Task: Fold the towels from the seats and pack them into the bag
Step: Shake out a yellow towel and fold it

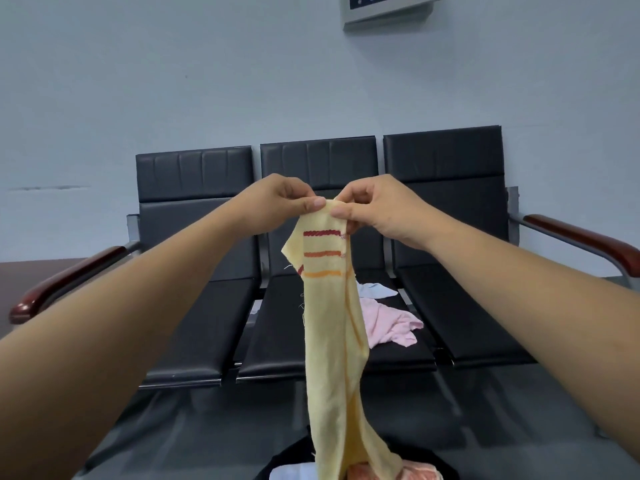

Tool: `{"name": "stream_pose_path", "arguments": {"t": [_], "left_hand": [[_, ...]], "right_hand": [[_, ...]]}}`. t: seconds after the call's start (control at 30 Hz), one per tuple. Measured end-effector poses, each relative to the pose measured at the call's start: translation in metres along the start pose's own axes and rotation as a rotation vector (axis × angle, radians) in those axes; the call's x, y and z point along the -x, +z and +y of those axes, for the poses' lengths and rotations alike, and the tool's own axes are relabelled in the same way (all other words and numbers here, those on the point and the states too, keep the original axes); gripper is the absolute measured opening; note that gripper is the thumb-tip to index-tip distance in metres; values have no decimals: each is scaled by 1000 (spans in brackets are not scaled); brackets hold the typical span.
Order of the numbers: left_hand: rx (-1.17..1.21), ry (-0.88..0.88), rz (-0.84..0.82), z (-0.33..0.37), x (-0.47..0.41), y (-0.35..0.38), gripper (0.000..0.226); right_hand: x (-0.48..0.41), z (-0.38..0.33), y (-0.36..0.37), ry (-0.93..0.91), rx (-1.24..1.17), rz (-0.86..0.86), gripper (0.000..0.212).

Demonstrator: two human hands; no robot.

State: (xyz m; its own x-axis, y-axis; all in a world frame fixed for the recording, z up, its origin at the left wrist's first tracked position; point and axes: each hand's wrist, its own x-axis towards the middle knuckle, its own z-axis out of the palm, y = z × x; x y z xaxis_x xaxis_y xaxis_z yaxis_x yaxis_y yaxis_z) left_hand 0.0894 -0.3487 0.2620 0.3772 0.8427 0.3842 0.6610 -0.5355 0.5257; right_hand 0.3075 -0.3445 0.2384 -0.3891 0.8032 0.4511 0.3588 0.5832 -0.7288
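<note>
A pale yellow towel (329, 341) with red and orange stripes hangs long and narrow in front of me. My left hand (280, 202) and my right hand (377, 209) pinch its top edge side by side, held up before the middle seat. A pink towel (389, 323) and a light blue towel (375, 290) lie crumpled on the middle seat (277, 334), partly hidden by the yellow one. At the bottom edge, the dark bag (291, 457) shows a light blue cloth (294, 472) and an orange-pink cloth (419, 472) inside it.
A row of three black padded seats stands against a pale wall, with the left seat (207, 323) and right seat (467, 317) bare. Dark red armrests (65, 282) flank both ends. A grey panel (388, 8) hangs on the wall above.
</note>
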Motion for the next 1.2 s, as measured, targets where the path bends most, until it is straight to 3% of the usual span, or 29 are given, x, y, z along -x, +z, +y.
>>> {"name": "stream_pose_path", "arguments": {"t": [0.1,0.2,0.3,0.4,0.5,0.6,0.8,0.87,0.93,1.0,1.03,1.1,1.13,1.2], "left_hand": [[-141,-55,-224,-11,2,1,51],[-217,-192,-310,-28,10,0,30],[-145,-250,-234,-41,16,-7,21],[-82,-185,-56,-43,11,-8,29],[87,-132,86,-37,5,-6,29],[90,-138,149,-37,4,-8,25],[52,-125,309,-45,-8,-3,22],[34,-186,276,-47,-17,-4,27],[42,-217,317,-44,-26,-12,26],[259,-156,387,-33,-30,-21,26],[441,-101,397,-29,-30,-24,23],[700,-41,309,-23,-29,-25,14],[652,-65,260,-23,-27,-22,12],[330,-145,213,-30,-22,-11,16]], "right_hand": [[-1,5,-7,5,11,63,13],[1,12,-23,18,182,148,16],[6,27,-32,62,402,96,21],[9,39,-27,99,471,70,21],[5,43,-26,101,245,205,14],[1,42,-28,129,-7,293,10],[-15,37,-20,106,-69,408,10],[-27,31,-23,148,40,357,20],[-43,22,-30,177,145,364,12],[-56,10,-40,132,-4,398,7],[-60,6,-47,102,-246,348,3],[-56,5,-51,103,-699,136,16],[-53,12,-48,126,-652,72,19],[-49,31,-37,260,25,121,16]]}}
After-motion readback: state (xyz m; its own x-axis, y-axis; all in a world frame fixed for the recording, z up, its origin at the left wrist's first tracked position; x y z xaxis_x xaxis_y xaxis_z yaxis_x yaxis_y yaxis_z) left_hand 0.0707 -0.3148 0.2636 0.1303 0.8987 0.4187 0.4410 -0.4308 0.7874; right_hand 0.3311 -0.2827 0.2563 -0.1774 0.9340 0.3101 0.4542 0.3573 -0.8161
